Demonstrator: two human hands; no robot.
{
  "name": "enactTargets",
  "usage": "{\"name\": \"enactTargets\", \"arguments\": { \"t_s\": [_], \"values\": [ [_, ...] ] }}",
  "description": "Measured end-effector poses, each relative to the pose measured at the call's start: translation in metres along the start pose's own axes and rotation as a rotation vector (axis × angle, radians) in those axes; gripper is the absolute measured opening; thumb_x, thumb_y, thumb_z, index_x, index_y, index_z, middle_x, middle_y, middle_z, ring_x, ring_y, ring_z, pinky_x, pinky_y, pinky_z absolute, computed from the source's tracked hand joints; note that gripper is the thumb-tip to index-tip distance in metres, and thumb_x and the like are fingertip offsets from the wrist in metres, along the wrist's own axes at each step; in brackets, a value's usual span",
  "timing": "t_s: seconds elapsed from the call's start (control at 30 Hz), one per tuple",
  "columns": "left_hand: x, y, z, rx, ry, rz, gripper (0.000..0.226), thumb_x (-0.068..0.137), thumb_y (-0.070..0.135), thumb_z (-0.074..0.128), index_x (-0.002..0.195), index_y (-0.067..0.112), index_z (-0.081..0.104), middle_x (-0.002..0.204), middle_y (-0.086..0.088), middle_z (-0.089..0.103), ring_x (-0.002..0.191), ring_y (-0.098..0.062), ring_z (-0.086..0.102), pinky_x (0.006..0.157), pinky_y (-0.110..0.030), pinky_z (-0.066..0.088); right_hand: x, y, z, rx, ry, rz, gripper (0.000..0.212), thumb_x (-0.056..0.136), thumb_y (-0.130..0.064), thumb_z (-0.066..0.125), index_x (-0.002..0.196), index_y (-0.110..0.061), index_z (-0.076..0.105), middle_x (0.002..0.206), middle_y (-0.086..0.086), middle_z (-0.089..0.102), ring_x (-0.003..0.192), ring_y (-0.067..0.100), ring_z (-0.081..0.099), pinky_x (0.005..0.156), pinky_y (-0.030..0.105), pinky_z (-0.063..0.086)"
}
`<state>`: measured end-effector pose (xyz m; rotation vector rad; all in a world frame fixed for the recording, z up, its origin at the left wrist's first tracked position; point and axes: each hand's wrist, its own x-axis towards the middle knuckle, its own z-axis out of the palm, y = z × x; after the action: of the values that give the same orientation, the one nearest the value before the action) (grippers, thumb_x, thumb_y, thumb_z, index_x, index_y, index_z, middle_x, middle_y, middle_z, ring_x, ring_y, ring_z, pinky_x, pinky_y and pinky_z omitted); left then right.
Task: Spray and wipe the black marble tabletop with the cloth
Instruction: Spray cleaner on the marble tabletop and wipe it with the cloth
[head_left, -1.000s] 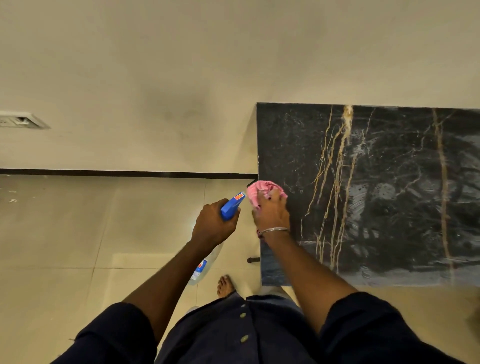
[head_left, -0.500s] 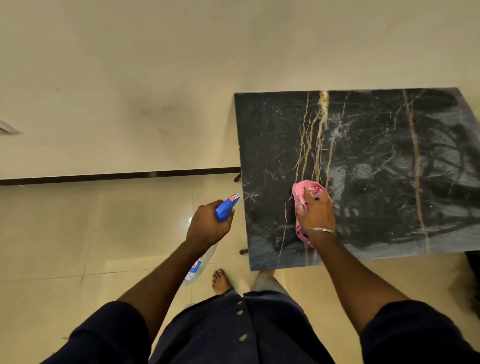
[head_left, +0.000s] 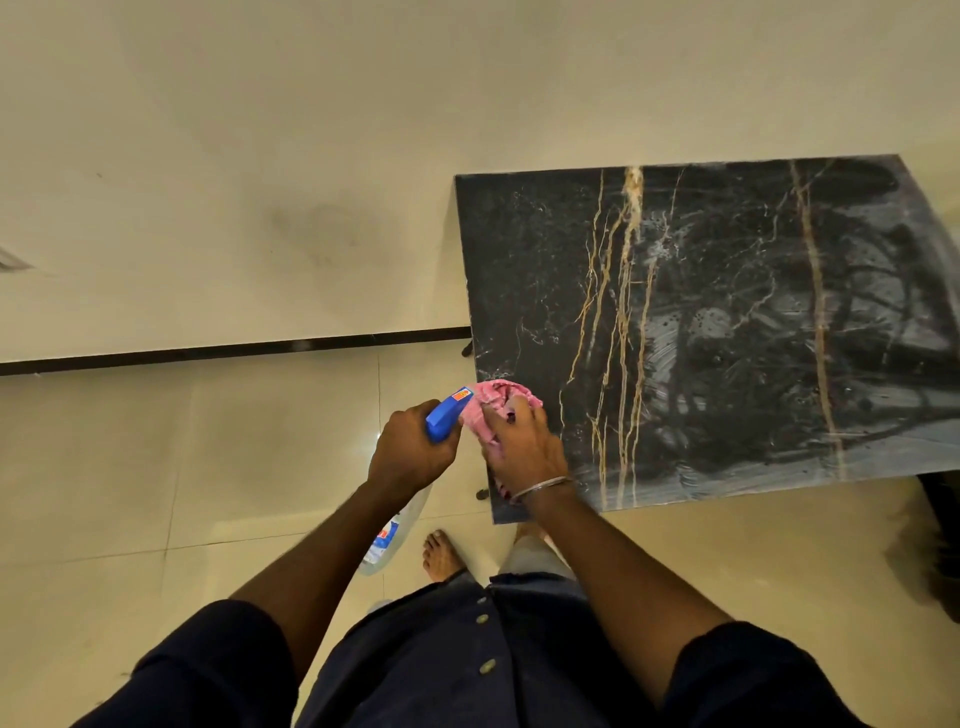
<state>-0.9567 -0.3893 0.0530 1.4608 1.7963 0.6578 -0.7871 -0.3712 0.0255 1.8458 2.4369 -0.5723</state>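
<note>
The black marble tabletop (head_left: 727, 332) with gold veins fills the right half of the view, and wet wipe streaks show across its right part. My right hand (head_left: 524, 449) presses a pink cloth (head_left: 493, 402) onto the tabletop's near left edge. My left hand (head_left: 410, 452) is closed around a spray bottle (head_left: 387, 535) with a blue trigger head (head_left: 447, 415), held beside the table over the floor, its clear body hanging below the hand. The blue nozzle almost touches the cloth.
A cream wall (head_left: 260, 182) with a dark skirting strip (head_left: 234, 348) runs behind the table. Glossy beige floor tiles (head_left: 182, 467) lie to the left. My bare foot (head_left: 441, 556) stands just in front of the table's near left corner.
My right hand slid the cloth from the left edge toward the gold veins, then back to the left edge. The left hand kept the bottle beside the table.
</note>
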Motion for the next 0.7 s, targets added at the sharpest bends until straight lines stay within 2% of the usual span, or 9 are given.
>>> {"name": "enactTargets", "arguments": {
  "t_s": [0.1,0.23,0.37,0.5,0.57,0.63,0.7],
  "values": [
    [0.001,0.001,0.002,0.033,-0.014,-0.007,0.016,0.087,0.035,0.063,0.087,0.020,0.056,0.063,0.000,0.054,0.054,-0.015,0.049,0.057,-0.023,0.043,-0.008,0.048,-0.008,0.010,0.046,0.142,0.056,0.093,-0.041,0.050,0.146,-0.027,0.036,0.142,0.014,0.034,0.134,0.035,0.032,0.090,0.048,0.053],
    [0.003,0.006,0.008,0.058,-0.033,0.005,0.015,0.088,0.036,0.062,0.088,0.023,0.055,0.064,0.001,0.055,0.054,-0.016,0.050,0.056,-0.020,0.041,-0.020,0.100,-0.019,0.032,0.097,0.338,0.054,0.093,-0.040,0.052,0.144,-0.024,0.041,0.145,0.015,0.032,0.136,0.037,0.029,0.096,0.052,0.046],
    [-0.001,0.013,0.015,0.029,-0.055,0.002,0.015,0.088,0.033,0.063,0.095,0.022,0.056,0.068,0.002,0.055,0.056,-0.015,0.051,0.058,-0.017,0.039,-0.023,0.093,-0.019,0.052,0.108,0.406,0.054,0.093,-0.037,0.053,0.143,-0.021,0.041,0.147,0.017,0.031,0.137,0.039,0.027,0.100,0.051,0.044],
    [-0.007,0.016,0.018,0.019,-0.051,0.012,0.011,0.088,0.033,0.063,0.089,0.024,0.056,0.064,0.003,0.054,0.054,-0.015,0.049,0.056,-0.020,0.040,-0.025,0.044,-0.008,0.036,0.104,0.294,0.055,0.092,-0.035,0.054,0.143,-0.020,0.040,0.140,0.019,0.035,0.131,0.041,0.032,0.091,0.050,0.052],
    [-0.010,0.016,0.017,0.010,-0.038,0.016,0.012,0.087,0.035,0.063,0.085,0.024,0.057,0.062,0.003,0.055,0.052,-0.014,0.048,0.054,-0.022,0.040,-0.028,0.015,0.001,0.037,0.046,0.215,0.059,0.093,-0.036,0.053,0.147,-0.023,0.032,0.143,0.018,0.031,0.134,0.040,0.028,0.092,0.049,0.052],
    [-0.014,0.015,0.017,-0.001,-0.028,0.013,0.019,0.086,0.040,0.063,0.089,0.022,0.061,0.065,0.002,0.059,0.054,-0.015,0.051,0.053,-0.021,0.041,-0.032,-0.008,0.012,0.058,-0.005,0.155,0.059,0.094,-0.035,0.052,0.147,-0.025,0.029,0.146,0.017,0.026,0.137,0.039,0.024,0.095,0.048,0.049],
    [-0.017,0.013,0.017,-0.021,-0.027,0.000,0.025,0.085,0.042,0.064,0.096,0.020,0.063,0.072,0.001,0.063,0.061,-0.017,0.057,0.056,-0.022,0.047,-0.038,-0.023,0.019,0.119,0.014,0.093,0.054,0.093,-0.029,0.056,0.142,-0.022,0.037,0.143,0.016,0.034,0.133,0.038,0.033,0.092,0.048,0.051]
  ]
}}
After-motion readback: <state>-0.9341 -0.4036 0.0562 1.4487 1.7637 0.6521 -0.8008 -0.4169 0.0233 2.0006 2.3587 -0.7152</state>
